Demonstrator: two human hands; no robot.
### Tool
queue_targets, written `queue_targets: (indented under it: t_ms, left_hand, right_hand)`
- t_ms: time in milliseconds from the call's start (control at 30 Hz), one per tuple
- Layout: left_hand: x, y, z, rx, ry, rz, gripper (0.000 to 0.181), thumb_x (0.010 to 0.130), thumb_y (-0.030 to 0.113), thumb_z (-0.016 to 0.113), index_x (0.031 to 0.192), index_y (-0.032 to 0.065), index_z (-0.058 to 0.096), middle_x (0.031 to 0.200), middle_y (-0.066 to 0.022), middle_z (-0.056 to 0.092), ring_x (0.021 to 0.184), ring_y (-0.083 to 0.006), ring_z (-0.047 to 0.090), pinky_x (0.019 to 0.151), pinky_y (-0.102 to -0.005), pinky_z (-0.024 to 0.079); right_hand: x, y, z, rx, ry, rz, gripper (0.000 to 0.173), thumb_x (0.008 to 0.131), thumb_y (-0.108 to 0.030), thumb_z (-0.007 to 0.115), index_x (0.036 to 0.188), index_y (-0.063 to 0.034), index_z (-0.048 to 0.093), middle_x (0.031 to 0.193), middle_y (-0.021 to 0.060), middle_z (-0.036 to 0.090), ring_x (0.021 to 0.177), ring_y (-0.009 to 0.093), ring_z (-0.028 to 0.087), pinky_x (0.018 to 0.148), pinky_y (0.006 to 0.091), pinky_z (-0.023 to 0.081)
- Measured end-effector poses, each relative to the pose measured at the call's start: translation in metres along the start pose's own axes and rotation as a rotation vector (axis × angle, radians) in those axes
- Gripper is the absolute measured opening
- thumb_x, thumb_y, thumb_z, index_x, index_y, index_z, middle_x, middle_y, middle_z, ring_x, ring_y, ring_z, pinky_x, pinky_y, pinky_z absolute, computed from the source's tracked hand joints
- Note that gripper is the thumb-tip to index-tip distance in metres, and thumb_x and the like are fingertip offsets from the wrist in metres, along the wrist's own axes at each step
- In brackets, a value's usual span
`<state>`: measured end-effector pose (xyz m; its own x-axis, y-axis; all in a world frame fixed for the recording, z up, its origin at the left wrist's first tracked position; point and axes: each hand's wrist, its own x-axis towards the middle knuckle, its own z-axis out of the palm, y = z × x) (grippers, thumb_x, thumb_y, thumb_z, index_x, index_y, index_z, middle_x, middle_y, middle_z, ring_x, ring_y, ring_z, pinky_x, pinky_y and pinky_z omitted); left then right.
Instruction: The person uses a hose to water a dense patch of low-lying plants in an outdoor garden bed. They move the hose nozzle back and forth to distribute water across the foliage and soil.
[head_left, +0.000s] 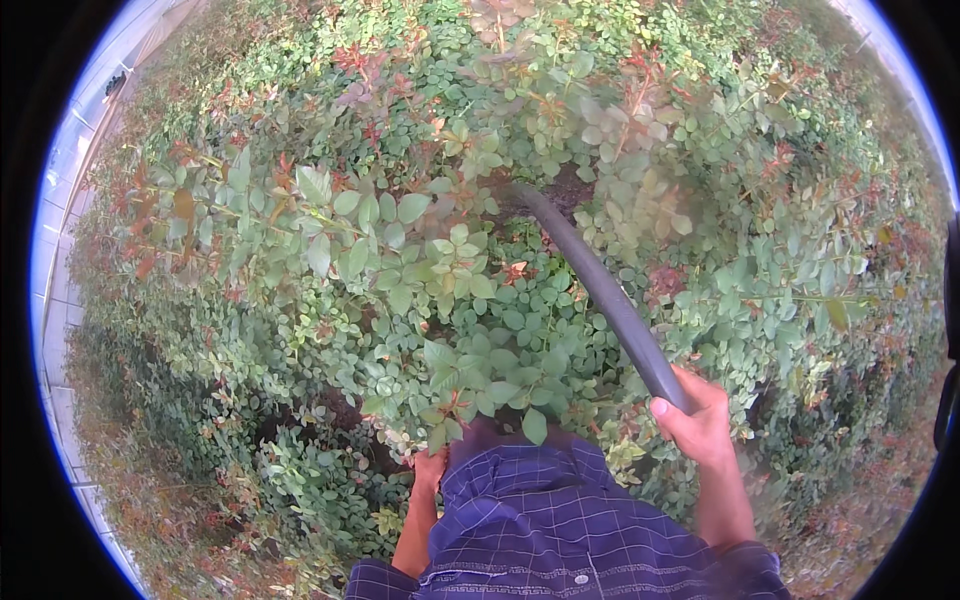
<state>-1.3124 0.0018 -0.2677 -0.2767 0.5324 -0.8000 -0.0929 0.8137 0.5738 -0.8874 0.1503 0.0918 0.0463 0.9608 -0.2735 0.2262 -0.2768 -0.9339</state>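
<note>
A dark flexible hose runs from the wet-looking soil between the plants down to my right hand. The fingers of that hand are wrapped around the hose, with the thumb on top. My left hand is low beside my checked shirt, against the foliage; leaves cover its fingers, so what it touches or holds cannot be made out. Between the hands, leafy rose stems reach up close to my body. The hose's far end is blurred, near a dark patch of soil.
Dense rose bushes with green leaves and reddish new shoots surround me on all sides. Long stems stick out across the left and right at about hand height. Pale sheeting on a frame shows at the far left edge.
</note>
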Motion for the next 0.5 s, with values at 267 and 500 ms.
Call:
queue_targets:
  t_ms: [267,500]
  left_hand:
    - [-0.028,0.025,0.008,-0.136,0.055,0.033,0.018,0.089,0.012,0.062,0.093,-0.0049,0.068,0.079,-0.0066,0.066,0.066,-0.0119,0.060,0.061,-0.0247,0.048]
    - [-0.131,0.254,0.034,-0.075,0.466,0.878,0.020,0.093,0.013,0.062,0.101,-0.0049,0.065,0.091,-0.0110,0.069,0.086,-0.0178,0.066,0.081,-0.0311,0.052]
  right_hand:
    - [-0.006,-0.008,-0.004,0.017,-0.134,-0.026,0.050,0.081,-0.016,0.076,0.123,0.0054,0.060,0.072,0.0008,0.061,0.055,0.006,0.055,0.049,0.0218,0.043]
    - [-0.012,-0.024,-0.001,-0.026,-0.187,-0.055,0.049,0.079,-0.015,0.077,0.120,0.0065,0.061,0.074,0.0022,0.063,0.057,0.006,0.057,0.051,0.0217,0.044]
